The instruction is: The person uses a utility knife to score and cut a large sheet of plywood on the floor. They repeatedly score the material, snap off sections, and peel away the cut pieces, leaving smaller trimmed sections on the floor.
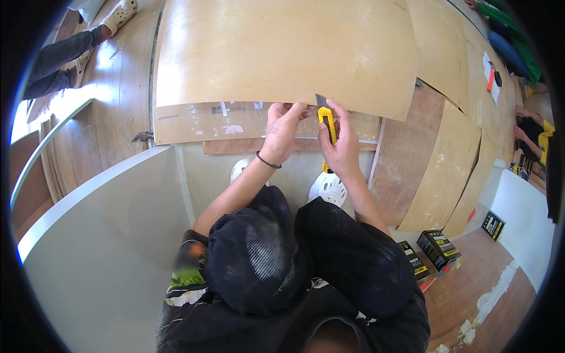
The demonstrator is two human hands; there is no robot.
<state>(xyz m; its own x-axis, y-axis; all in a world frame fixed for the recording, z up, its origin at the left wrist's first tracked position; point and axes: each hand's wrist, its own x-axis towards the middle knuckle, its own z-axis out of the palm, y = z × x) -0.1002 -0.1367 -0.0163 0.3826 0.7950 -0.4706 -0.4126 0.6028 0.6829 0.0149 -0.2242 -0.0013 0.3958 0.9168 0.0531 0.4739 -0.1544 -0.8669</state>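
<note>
A large tan, board-like sheet [282,53] lies in front of me, its near edge slightly raised over another sheet below. My left hand [283,130] has its fingers closed at that near edge, seemingly pinching it; some fingertips are hidden. A yellow snap-off utility knife [326,120] is held in my right hand [342,144], just right of the left one. Its dark blade [321,101] is out and points away from me, overlapping the sheet's edge. Beneath, a brown sheet [176,125] shows white patches and scraps.
Reddish-brown and tan boards [406,153] lie to the right. Black-and-yellow boxes [438,250] stand at the lower right. A curved pale panel [106,235] rises at my left. One person's legs [65,56] are at the upper left; other people [532,135] are at the right.
</note>
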